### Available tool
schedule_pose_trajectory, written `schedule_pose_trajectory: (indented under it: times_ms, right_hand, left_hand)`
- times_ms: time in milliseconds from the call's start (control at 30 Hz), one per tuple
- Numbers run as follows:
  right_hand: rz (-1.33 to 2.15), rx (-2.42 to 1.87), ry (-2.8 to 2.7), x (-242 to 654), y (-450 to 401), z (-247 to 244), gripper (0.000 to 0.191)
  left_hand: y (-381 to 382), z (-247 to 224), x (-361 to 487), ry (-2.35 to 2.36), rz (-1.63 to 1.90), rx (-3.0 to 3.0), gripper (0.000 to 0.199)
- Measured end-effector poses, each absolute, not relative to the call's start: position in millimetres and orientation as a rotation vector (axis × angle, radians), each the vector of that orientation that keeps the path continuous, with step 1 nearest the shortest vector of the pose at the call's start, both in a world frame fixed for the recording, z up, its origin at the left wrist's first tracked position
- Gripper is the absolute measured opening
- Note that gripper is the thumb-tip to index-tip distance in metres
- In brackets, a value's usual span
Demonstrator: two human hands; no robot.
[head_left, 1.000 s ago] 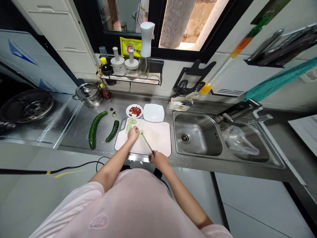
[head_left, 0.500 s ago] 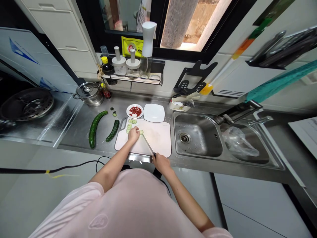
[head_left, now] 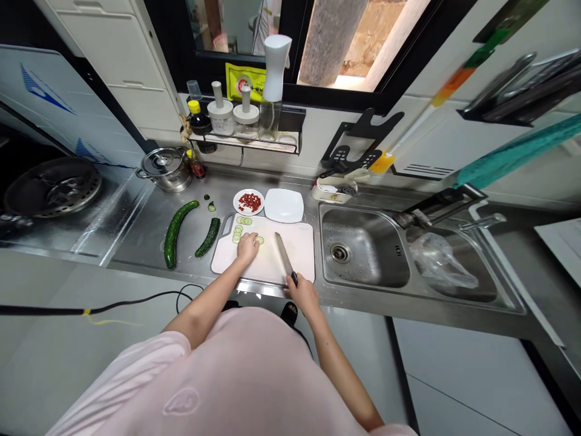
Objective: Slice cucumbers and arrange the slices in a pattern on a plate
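Cucumber slices [head_left: 238, 233] beside left hand [head_left: 247, 247]

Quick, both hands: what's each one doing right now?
Left hand: fingers at a cucumber slice on the cutting board; can't tell if gripping.
Right hand: closed around the knife handle.

The counter [head_left: 140, 233] looks shiny metal, the cutting board [head_left: 301, 245] smooth matt plastic.
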State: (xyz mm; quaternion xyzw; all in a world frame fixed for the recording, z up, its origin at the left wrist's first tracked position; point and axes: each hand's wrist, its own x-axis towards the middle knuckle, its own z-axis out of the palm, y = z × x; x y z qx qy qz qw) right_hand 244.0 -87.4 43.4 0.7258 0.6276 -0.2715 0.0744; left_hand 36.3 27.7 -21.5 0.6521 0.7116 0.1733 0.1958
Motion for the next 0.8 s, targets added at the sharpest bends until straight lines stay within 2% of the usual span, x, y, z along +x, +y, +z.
schedule_pose_trajectory:
  times_ms: [200,800]
  right_hand:
    - [-0.785,2.236,1.867,251,-79,33,0.05]
    - [-0.827,2.24,1.866,247,-73,25,0.048]
  left_hand:
    - [25,-18,37,1.971,0.429,1.874,0.034]
    - [43,-13,38,1.994,0.44,1.772,0.012]
